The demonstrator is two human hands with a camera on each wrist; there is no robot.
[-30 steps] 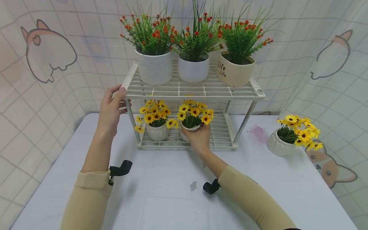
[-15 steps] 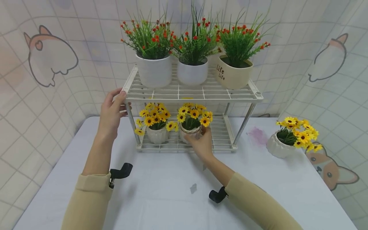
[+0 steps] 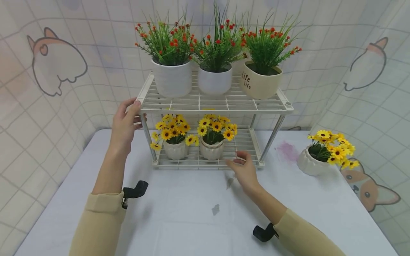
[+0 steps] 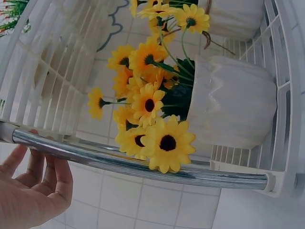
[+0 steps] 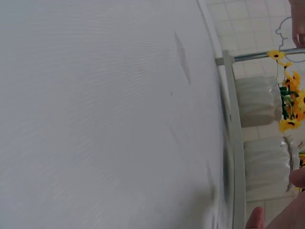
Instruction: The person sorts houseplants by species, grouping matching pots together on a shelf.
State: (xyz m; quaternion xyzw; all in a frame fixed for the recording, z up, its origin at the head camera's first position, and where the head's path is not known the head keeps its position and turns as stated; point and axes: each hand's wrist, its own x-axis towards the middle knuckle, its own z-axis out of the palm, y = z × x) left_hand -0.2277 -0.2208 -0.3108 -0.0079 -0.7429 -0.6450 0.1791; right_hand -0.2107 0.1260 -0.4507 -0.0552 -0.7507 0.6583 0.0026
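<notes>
1. Cartoon-tiled walls surround my white table (image 3: 179, 220).
2. My left hand (image 3: 123, 124) grips the rack (image 3: 211, 103) corner at 10 o'clock.
3. My right hand (image 3: 245, 172) hovers slack, holding nothing, beside the scalloped white pot of yellow daisies (image 3: 212, 149), on the rack's lower shelf at 12 o'clock.

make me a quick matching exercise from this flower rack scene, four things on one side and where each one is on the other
Things:
1. cream pot marked Life
2. left hand
3. right hand
4. lone yellow flower pot

Places:
A. on the table, right of the rack
B. top shelf, right end
C. at the rack's top left corner
D. above the table, in front of the lower shelf, holding nothing

Pairs: 1-B, 2-C, 3-D, 4-A
</notes>
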